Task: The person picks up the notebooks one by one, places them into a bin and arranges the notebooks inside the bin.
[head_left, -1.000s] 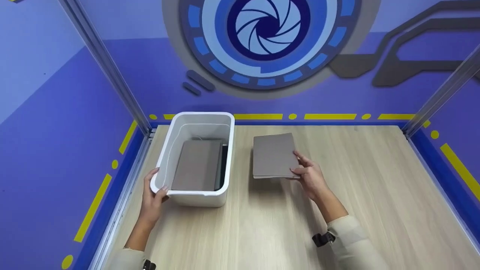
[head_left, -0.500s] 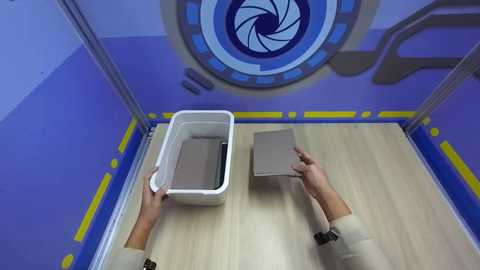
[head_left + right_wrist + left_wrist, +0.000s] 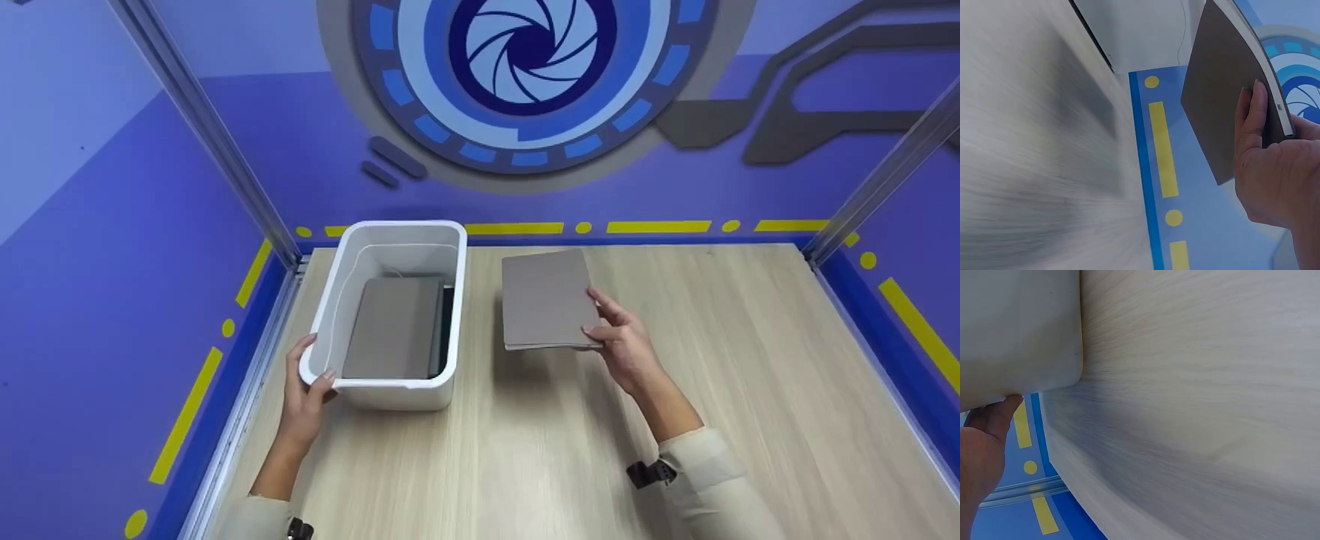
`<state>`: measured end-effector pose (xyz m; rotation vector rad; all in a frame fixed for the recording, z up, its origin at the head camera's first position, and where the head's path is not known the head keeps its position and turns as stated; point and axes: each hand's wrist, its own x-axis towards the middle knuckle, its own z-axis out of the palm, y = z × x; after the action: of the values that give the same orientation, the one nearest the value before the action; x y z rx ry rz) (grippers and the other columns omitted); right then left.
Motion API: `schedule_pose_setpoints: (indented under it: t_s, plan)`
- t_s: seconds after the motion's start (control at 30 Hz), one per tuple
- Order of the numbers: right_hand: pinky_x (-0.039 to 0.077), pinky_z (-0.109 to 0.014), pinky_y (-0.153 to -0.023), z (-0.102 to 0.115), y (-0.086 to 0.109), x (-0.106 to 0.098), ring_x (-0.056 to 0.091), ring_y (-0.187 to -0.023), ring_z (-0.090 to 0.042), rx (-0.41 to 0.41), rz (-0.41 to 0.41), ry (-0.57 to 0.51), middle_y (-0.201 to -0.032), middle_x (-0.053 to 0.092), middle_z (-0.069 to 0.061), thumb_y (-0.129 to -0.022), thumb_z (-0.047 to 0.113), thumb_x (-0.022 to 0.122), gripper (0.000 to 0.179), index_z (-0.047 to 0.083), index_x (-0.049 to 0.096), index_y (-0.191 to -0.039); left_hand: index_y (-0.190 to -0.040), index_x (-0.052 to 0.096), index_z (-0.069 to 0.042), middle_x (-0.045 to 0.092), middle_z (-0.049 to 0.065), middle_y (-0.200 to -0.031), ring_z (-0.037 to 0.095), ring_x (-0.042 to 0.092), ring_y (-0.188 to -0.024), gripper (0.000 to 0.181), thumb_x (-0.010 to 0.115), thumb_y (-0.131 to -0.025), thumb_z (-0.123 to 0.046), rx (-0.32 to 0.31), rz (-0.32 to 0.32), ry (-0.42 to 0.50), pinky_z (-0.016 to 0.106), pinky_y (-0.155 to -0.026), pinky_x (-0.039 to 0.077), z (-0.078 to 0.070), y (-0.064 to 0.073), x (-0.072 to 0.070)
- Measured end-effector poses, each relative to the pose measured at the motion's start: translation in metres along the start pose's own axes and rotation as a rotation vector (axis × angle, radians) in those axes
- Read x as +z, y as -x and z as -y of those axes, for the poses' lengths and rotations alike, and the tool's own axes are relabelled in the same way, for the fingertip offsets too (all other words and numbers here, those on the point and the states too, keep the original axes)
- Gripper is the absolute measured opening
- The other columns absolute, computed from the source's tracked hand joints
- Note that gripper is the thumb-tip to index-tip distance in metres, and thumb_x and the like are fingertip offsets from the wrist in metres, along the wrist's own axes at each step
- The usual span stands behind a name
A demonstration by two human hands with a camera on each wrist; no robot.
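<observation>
My right hand [image 3: 628, 349] pinches a grey-brown notebook [image 3: 546, 300] by its right edge, thumb on top of the cover. The notebook is raised off the table, with its shadow below. In the right wrist view the white page edges of the notebook [image 3: 1230, 84] show between its covers. My left hand [image 3: 304, 394] grips the near left corner of a white plastic bin [image 3: 322, 330], thumb over the rim and fingers at the outer side. Inside the bin lies another grey-brown notebook [image 3: 394, 326], on top of darker ones that are mostly hidden.
The bin stands on a light wooden table [image 3: 517, 450], near its left side. A blue-purple printed wall [image 3: 255, 150] closes off the back, and similar panels rise at both sides. A metal rail [image 3: 225, 450] runs along the left table edge.
The right hand has lifted the notebook slightly and tilted it a little. The left hand keeps its grip on the bin, which stays in place.
</observation>
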<state>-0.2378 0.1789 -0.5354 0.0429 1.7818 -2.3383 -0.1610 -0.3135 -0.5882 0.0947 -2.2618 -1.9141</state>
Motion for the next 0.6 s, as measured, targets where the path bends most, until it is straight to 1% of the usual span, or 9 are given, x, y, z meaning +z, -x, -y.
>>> schedule_pose_setpoints:
  t_s: [0.17,0.23,0.33,0.5,0.6]
  plan:
    - [0.057,-0.020,-0.084,0.004,0.001,0.004,0.064,-0.107,-0.010,-0.002,0.002,-0.010,-0.157,0.035,-0.019,-0.100,-0.013,0.047,0.074,0.006,0.030,-0.168,-0.166,0.021,-0.021,0.037,0.013,-0.155,0.027,0.052,-0.124,0.066,0.049,-0.108,-0.008,0.002,0.001,0.001,0.029,-0.088,0.056,-0.001,0.002,0.000]
    - [0.057,-0.020,-0.084,0.006,0.001,0.005,0.064,-0.107,-0.010,-0.007,0.002,-0.013,-0.154,0.037,-0.019,-0.099,-0.014,0.048,0.074,0.006,0.030,-0.168,-0.166,0.021,-0.021,0.037,0.013,-0.156,0.028,0.052,-0.126,0.066,0.049,-0.108,-0.008,0.002,0.000,-0.001,0.030,-0.089,0.056,-0.001,0.003,0.000]
    - [0.057,-0.020,-0.086,0.008,0.001,0.007,0.064,-0.109,-0.010,-0.015,0.006,-0.015,-0.155,0.037,-0.017,-0.100,-0.014,0.048,0.074,0.006,0.030,-0.168,-0.166,0.022,-0.021,0.038,0.013,-0.155,0.029,0.052,-0.125,0.066,0.049,-0.108,-0.007,0.000,-0.005,-0.004,0.030,-0.089,0.056,-0.001,0.004,0.000]
    - [0.056,-0.020,-0.087,0.011,0.003,0.008,0.064,-0.111,-0.010,-0.025,0.014,-0.006,-0.154,0.038,-0.017,-0.100,-0.013,0.048,0.074,0.006,0.029,-0.169,-0.166,0.022,-0.021,0.038,0.015,-0.154,0.029,0.052,-0.123,0.066,0.049,-0.107,-0.007,0.003,-0.005,0.001,0.031,-0.088,0.055,-0.001,0.002,0.000]
    - [0.057,-0.021,-0.086,0.013,0.003,0.009,0.065,-0.108,-0.010,-0.032,0.016,-0.004,-0.152,0.039,-0.016,-0.100,-0.013,0.049,0.074,0.006,0.029,-0.169,-0.166,0.022,-0.021,0.038,0.016,-0.155,0.029,0.052,-0.123,0.066,0.050,-0.107,-0.008,0.004,-0.004,0.002,0.031,-0.088,0.055,-0.001,0.001,0.000]
